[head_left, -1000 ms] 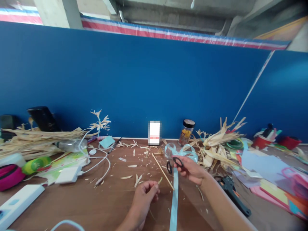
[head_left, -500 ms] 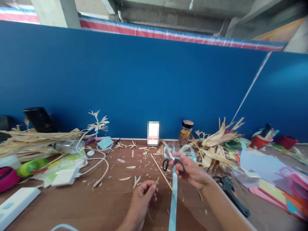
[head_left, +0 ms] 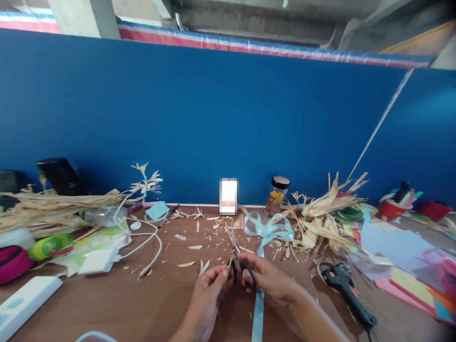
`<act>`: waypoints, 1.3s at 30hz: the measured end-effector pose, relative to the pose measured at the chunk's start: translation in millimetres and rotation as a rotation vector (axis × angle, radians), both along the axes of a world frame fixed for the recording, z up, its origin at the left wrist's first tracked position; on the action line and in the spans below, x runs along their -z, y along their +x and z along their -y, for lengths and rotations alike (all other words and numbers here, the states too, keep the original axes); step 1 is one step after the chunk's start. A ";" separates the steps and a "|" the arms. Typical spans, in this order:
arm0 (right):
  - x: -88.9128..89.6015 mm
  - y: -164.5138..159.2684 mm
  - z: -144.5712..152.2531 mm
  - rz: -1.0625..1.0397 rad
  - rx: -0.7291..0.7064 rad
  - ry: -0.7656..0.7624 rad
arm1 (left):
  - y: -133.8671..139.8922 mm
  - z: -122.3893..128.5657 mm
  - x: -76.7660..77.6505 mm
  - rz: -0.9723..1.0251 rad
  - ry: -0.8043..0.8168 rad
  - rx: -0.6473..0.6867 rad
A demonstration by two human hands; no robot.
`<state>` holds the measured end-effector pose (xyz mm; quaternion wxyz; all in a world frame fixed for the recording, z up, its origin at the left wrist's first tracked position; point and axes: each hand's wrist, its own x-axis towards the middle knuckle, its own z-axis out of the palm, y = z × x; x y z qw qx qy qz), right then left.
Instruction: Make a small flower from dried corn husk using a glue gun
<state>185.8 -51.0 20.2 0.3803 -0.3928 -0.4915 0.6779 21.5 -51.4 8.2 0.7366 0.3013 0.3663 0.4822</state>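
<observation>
My left hand (head_left: 210, 294) is closed in a pinch on a thin pale strip of dried husk (head_left: 230, 262), whose tip sticks out above the fingers. Black-handled scissors (head_left: 233, 241) are gripped in my right hand (head_left: 272, 279), blades pointing away from me and slightly apart. The two hands are close together, with the scissors' handles right beside the left fingertips. A light blue ribbon (head_left: 258, 316) runs under my right hand from a looped pile (head_left: 269, 229) farther back. Pale husk petals (head_left: 195, 247) and clippings lie scattered on the brown table (head_left: 142, 308).
At the right are a glue gun (head_left: 347, 289), a heap of dried husks (head_left: 317, 223) and coloured paper (head_left: 386, 242). A lidded jar (head_left: 277, 197) stands behind the ribbon. White cables (head_left: 158, 244), a power strip (head_left: 30, 304) and a husk flower stem (head_left: 144, 185) are at the left.
My right hand has brought the scissors down and left, next to my left hand, and their blades now point away. My left hand still pinches the husk strip.
</observation>
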 end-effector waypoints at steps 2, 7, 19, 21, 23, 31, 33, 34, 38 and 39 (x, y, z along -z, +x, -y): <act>2.9 -3.6 0.9 0.001 -0.009 0.059 | -0.9 -0.4 2.3 0.011 -0.004 0.010; -2.2 -10.0 5.5 0.062 0.031 0.224 | -4.9 -1.9 10.5 -0.011 -0.017 -0.013; 4.8 -16.1 15.9 0.149 0.121 0.276 | -16.1 -13.8 4.0 -0.234 -0.015 -0.236; 8.0 -17.3 16.0 0.225 0.161 0.310 | -18.9 -16.9 5.5 -0.269 0.005 -0.298; 9.3 -18.5 15.6 0.279 0.200 0.339 | -20.5 -19.1 5.9 -0.290 0.023 -0.305; 7.8 -20.0 16.8 0.444 0.136 0.264 | -21.0 -19.1 3.7 -0.417 0.111 -0.284; 7.3 -19.6 17.5 0.456 0.097 0.252 | -22.2 -18.7 4.9 -0.466 0.157 -0.279; 7.0 -19.6 17.8 0.452 0.076 0.247 | -22.9 -18.7 5.7 -0.494 0.185 -0.271; 6.4 -19.8 18.1 0.461 0.042 0.229 | -25.4 -19.2 8.8 -0.599 0.281 -0.239; 6.5 -19.8 18.1 0.465 0.043 0.228 | -25.6 -19.2 9.4 -0.619 0.293 -0.232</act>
